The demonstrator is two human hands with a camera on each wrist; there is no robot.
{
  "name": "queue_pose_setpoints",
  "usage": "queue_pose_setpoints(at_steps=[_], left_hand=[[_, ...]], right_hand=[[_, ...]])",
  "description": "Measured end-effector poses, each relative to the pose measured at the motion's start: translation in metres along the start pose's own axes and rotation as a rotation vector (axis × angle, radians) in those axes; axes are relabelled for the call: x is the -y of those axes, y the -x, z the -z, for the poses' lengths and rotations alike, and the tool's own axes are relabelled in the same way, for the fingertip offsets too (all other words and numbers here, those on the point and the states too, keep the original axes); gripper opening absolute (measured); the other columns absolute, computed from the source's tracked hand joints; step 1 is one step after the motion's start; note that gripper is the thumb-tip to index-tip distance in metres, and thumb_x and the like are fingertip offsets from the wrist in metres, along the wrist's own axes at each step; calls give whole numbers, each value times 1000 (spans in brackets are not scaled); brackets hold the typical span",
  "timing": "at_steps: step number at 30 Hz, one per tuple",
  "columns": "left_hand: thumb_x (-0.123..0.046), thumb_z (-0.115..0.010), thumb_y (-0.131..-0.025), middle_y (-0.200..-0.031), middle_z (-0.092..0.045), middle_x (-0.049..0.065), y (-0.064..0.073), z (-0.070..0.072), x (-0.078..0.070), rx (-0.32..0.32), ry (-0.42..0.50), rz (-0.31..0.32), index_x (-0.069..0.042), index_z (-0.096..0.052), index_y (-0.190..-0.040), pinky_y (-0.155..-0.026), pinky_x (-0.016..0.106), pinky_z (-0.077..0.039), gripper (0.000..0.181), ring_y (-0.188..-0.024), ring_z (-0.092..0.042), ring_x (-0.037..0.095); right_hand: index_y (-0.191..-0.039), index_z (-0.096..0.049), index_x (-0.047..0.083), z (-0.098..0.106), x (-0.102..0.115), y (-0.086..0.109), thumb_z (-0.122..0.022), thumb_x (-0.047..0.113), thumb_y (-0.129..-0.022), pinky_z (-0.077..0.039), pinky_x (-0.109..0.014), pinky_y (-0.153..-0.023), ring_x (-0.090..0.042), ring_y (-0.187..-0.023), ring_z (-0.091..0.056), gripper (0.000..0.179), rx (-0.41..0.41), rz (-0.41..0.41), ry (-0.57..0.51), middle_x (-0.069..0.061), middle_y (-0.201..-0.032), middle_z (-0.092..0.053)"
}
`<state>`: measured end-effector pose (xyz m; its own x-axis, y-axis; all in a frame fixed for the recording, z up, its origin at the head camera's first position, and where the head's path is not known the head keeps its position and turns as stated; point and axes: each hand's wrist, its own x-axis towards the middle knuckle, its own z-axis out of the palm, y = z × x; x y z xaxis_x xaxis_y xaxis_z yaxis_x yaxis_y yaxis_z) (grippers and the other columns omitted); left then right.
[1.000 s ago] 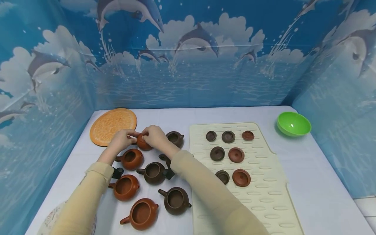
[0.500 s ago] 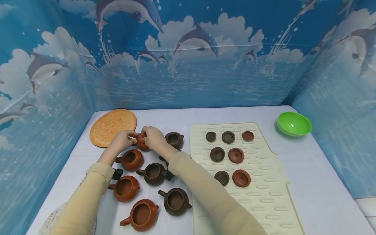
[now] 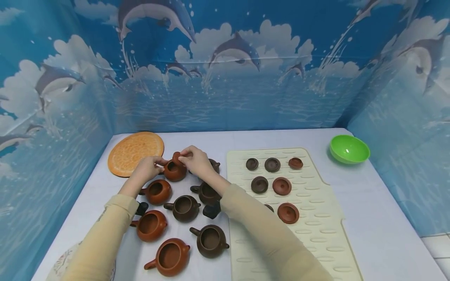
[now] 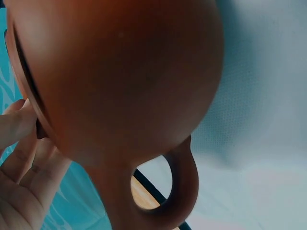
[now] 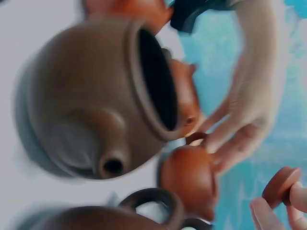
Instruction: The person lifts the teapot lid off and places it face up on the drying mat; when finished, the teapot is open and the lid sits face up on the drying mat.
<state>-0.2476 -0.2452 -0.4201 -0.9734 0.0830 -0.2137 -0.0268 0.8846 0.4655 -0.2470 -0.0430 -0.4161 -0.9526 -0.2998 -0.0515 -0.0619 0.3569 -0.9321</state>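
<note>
My right hand (image 3: pixel 197 162) pinches a small reddish-brown teapot lid (image 3: pixel 176 157) and holds it tilted on edge above a small round clay teapot (image 3: pixel 174 171), whose dark opening shows. In the right wrist view the lid (image 5: pixel 280 187) stands apart from the teapot (image 5: pixel 189 179), with fingertips around its knob side. My left hand (image 3: pixel 147 169) holds that teapot by its handle side. The left wrist view is mostly filled by a reddish-brown teapot (image 4: pixel 129 86) with a loop handle, the left hand's fingers (image 4: pixel 24 163) showing past its rim.
Several lidless teapots stand nearer me, reddish ones (image 3: pixel 158 191) and dark brown ones (image 3: pixel 184 208). Rows of lids (image 3: pixel 282 186) lie on a cream ribbed mat (image 3: pixel 316 242) at right. An orange round mat (image 3: pixel 135 153) lies back left, a green bowl (image 3: pixel 349 149) back right.
The lid sat on the small teapot before; my right hand has raised it off, tilted it and moved slightly right. The left hand has stayed at the teapot.
</note>
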Motion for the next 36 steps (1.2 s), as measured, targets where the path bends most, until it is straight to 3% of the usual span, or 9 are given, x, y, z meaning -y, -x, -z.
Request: queue_pose_setpoints(at_steps=[4, 8, 15, 20, 22, 26, 28, 31, 36], left_hand=[[-3, -60, -96, -128, -64, 22, 2, 0, -2, 6, 20, 30, 0, -64, -126, -96, 49, -52, 30, -114, -62, 38], [-2, -61, -95, -127, -64, 22, 4, 0, -3, 6, 23, 38, 0, -64, -125, -96, 49, -52, 30, -115, -61, 38], [0, -59, -95, -128, -63, 23, 6, 0, -2, 11, 27, 51, 0, -64, -126, -94, 48, -53, 31, -112, -62, 37], [-1, -60, -95, -128, -63, 22, 4, 0, -3, 11, 27, 46, -1, -65, -126, -96, 49, -52, 31, -114, -61, 37], [-1, -59, -96, -129, -62, 22, 3, 0, -3, 16, 30, 49, -2, -64, -126, -95, 49, -52, 31, -114, -61, 37], [0, -58, -96, -130, -61, 23, 3, 0, -4, 21, 33, 53, -1, -64, -127, -94, 47, -53, 32, -114, -61, 36], [1, -57, -96, -132, -60, 23, 3, 1, -4, 25, 36, 54, -1, -63, -128, -94, 47, -54, 32, -114, -61, 37], [1, -57, -96, -132, -59, 24, 4, 1, -4, 26, 36, 54, 0, -62, -128, -94, 48, -53, 32, -115, -61, 38], [0, -57, -97, -132, -59, 23, 5, 2, -6, 27, 45, 61, -1, -63, -129, -95, 48, -53, 32, -115, -61, 37]], right_hand=[[-119, -61, -1, 29, 0, 13, -61, 13, -98, -58, -32, -88, -27, -106, -68, 25, 60, -122, -321, -19, -119, -65], [-128, -53, -10, 71, -7, 37, -55, 4, -99, -56, -30, -93, -30, -113, -65, 32, 111, -186, -524, -27, -130, -56], [-140, -39, -11, 151, -40, 91, -46, 7, -104, -52, -28, -99, -17, -107, -68, 41, 161, -210, -661, -20, -132, -54], [-148, -25, -10, 192, -74, 125, -40, 8, -106, -52, -26, -98, -14, -109, -69, 48, 165, -212, -756, -7, -124, -59], [-146, -29, -5, 206, -88, 137, -39, 8, -107, -52, -25, -97, -15, -109, -69, 43, 156, -206, -804, -5, -122, -62], [-128, -52, 4, 233, -113, 155, -38, 4, -106, -54, -26, -94, -20, -107, -70, 26, 125, -166, -984, -9, -116, -67], [-120, -60, 7, 245, -125, 161, -35, 2, -106, -54, -28, -94, -22, -107, -70, 29, 122, -135, -1064, -11, -115, -68], [-119, -60, 6, 259, -141, 166, -32, 4, -107, -53, -29, -96, -24, -108, -69, 31, 107, -115, -1123, -14, -115, -69], [-116, -56, 8, 273, -156, 174, -36, 14, -107, -53, -29, -97, -26, -106, -70, 23, 36, -179, -1147, -16, -111, -68]])
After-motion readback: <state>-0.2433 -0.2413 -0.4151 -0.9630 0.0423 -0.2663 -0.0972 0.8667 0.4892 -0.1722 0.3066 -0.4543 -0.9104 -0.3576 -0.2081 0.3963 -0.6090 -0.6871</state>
